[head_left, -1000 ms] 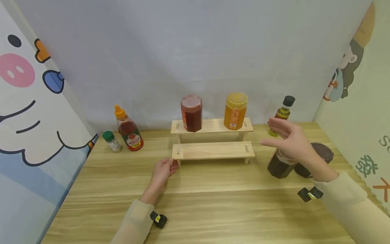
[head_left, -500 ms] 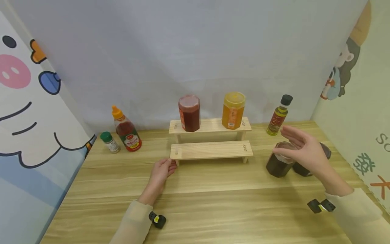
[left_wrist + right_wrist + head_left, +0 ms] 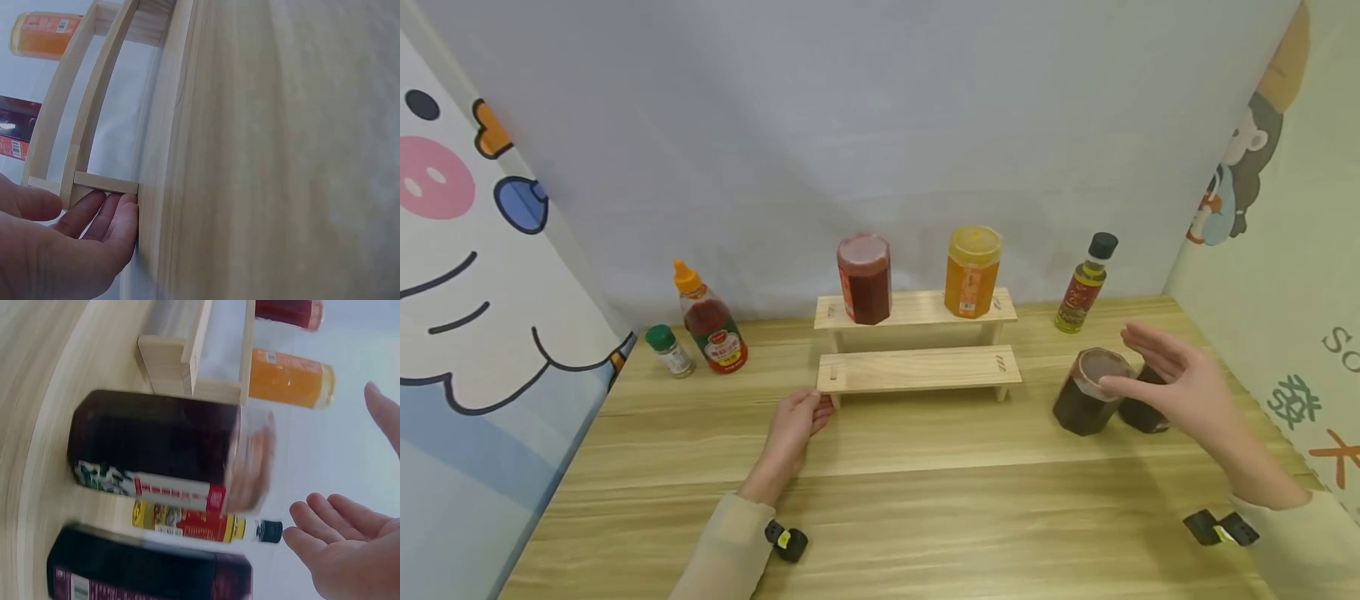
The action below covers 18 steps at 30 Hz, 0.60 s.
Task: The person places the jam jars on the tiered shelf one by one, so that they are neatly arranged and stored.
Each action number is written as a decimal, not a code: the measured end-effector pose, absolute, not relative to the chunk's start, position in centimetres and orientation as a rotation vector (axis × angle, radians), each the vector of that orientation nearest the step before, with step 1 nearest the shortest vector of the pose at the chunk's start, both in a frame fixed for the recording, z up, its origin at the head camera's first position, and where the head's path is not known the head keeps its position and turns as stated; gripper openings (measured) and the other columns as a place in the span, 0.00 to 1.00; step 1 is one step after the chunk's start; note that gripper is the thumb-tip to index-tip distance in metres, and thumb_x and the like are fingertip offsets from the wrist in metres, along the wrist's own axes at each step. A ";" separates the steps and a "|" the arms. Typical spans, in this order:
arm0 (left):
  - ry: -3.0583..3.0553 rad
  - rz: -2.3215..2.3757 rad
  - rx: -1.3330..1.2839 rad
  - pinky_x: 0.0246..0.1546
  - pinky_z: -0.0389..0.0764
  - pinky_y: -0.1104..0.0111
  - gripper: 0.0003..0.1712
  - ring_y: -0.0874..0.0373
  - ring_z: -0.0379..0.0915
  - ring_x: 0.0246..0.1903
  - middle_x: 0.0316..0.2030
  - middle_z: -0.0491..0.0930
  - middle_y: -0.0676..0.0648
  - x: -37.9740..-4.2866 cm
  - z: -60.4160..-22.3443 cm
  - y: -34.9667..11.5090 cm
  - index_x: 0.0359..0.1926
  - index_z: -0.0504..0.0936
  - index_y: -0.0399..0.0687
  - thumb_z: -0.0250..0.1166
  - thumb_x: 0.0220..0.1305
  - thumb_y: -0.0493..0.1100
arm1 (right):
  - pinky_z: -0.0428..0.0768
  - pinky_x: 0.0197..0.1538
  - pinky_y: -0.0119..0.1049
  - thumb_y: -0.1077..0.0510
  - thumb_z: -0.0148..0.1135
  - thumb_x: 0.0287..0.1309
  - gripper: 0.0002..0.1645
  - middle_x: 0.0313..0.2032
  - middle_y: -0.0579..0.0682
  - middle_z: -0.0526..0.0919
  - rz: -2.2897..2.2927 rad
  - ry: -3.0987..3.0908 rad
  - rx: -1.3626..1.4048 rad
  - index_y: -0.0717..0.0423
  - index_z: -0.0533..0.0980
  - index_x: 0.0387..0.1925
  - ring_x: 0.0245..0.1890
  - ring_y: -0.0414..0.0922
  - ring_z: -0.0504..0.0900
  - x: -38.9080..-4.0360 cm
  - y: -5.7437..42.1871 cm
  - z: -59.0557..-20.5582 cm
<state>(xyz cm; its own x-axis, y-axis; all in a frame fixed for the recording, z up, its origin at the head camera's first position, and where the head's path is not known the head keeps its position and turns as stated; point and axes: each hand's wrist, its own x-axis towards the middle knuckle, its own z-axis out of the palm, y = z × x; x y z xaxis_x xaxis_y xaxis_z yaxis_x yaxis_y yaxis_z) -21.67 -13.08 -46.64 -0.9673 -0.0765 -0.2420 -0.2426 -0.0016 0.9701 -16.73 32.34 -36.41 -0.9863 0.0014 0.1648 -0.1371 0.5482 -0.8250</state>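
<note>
A two-step wooden shelf (image 3: pixel 917 369) stands mid-table. At its lower step's left end, my left hand (image 3: pixel 796 423) holds the corner; in the left wrist view the fingers (image 3: pixel 115 225) are against the leg and the thumb is by the board. My right hand (image 3: pixel 1187 392) is held over the right side of the table, thumb and fingers spread apart with nothing between them. Just left of it stands a dark, faceted jar (image 3: pixel 1081 407) with a clear lid. A second dark jar (image 3: pixel 1142 412) is beside that one, partly hidden behind the right hand.
On the upper step stand a red jar (image 3: pixel 868 292) and an orange-yellow jar (image 3: pixel 970 283). A small oil bottle (image 3: pixel 1078 296) is at the back right. At the left are a sauce squeeze bottle (image 3: pixel 715 333) and a green-capped spice jar (image 3: pixel 672 354).
My right hand has moved right and toward me, away from the oil bottle and off the clear-lidded dark jar, to in front of the second jar. The left hand keeps its place at the shelf.
</note>
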 end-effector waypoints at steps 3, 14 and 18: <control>2.130 2.118 -0.342 0.55 0.73 0.57 0.21 0.42 0.71 0.51 0.51 0.73 0.30 -21.6 -46.7 -13.2 0.57 0.69 0.22 0.43 0.75 0.38 | 0.71 0.50 0.19 0.59 0.72 0.52 0.44 0.60 0.42 0.71 1.427 -2.616 0.080 0.54 0.63 0.69 0.60 0.39 0.69 -16.5 33.3 -36.5; 2.132 2.124 -0.345 0.55 0.73 0.57 0.22 0.42 0.72 0.51 0.51 0.73 0.30 -21.5 -46.6 -13.1 0.57 0.69 0.21 0.44 0.75 0.38 | 0.71 0.46 0.15 0.58 0.70 0.55 0.45 0.64 0.48 0.69 1.376 -2.551 -0.025 0.47 0.59 0.71 0.61 0.38 0.68 -15.5 35.5 -36.6; 2.123 2.131 -0.342 0.55 0.73 0.57 0.22 0.43 0.72 0.51 0.50 0.73 0.30 -21.6 -46.7 -13.0 0.57 0.69 0.21 0.44 0.75 0.38 | 0.69 0.46 0.15 0.56 0.70 0.55 0.47 0.66 0.53 0.65 1.320 -2.556 -0.063 0.43 0.56 0.72 0.64 0.41 0.65 -15.4 36.2 -36.9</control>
